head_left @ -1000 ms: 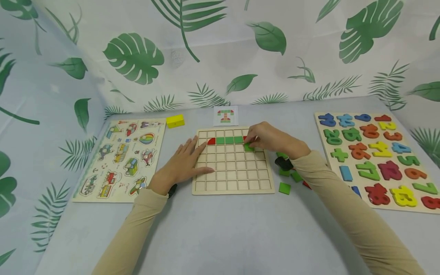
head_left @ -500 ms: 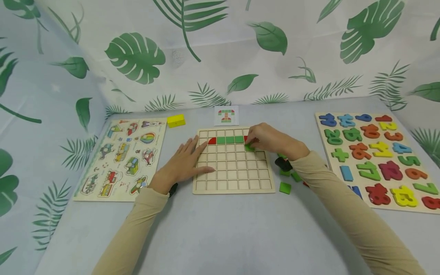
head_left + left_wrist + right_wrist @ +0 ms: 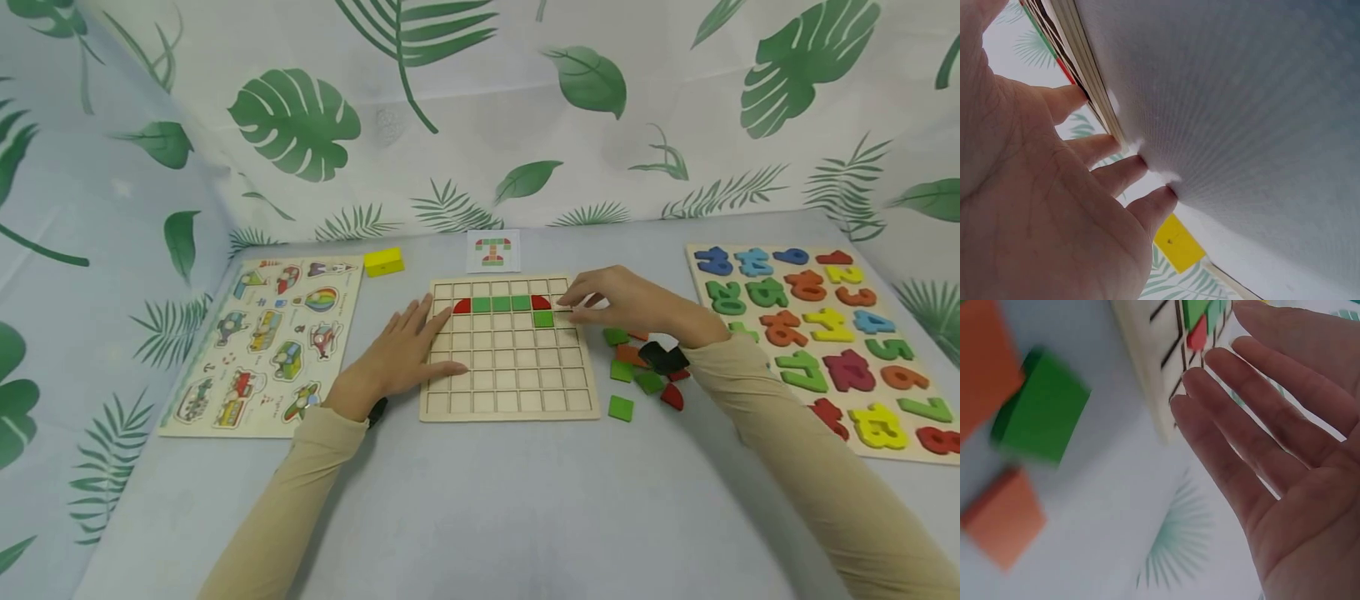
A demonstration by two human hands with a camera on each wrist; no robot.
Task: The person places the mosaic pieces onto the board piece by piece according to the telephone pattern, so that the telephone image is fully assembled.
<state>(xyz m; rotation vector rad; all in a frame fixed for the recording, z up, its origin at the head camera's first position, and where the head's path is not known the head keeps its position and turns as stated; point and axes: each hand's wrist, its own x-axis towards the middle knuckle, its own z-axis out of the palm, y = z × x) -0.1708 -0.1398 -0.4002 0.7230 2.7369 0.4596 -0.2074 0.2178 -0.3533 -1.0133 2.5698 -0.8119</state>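
Observation:
A wooden grid board (image 3: 510, 392) lies in the middle of the table. In its second row sit a red quarter-round tile (image 3: 462, 307), several green square tiles (image 3: 501, 304) and another red quarter-round tile (image 3: 540, 302). Below that last red one lies a green square tile (image 3: 543, 319). My left hand (image 3: 397, 354) rests with spread fingers on the board's left edge; the left wrist view shows its fingertips (image 3: 1119, 142) along that edge. Over the board's right edge hovers my right hand (image 3: 630, 304), fingers loosely extended and holding nothing.
Loose green, orange and red tiles (image 3: 621, 408) lie right of the board. Behind it stands a pattern card (image 3: 492, 252), with a yellow block (image 3: 383, 263) to the left. A vehicle picture puzzle (image 3: 258, 350) lies far left, a number puzzle (image 3: 825, 333) far right.
My right hand has let go of the green square tile in the cell below the right red tile and moved right. My left hand has stayed in place.

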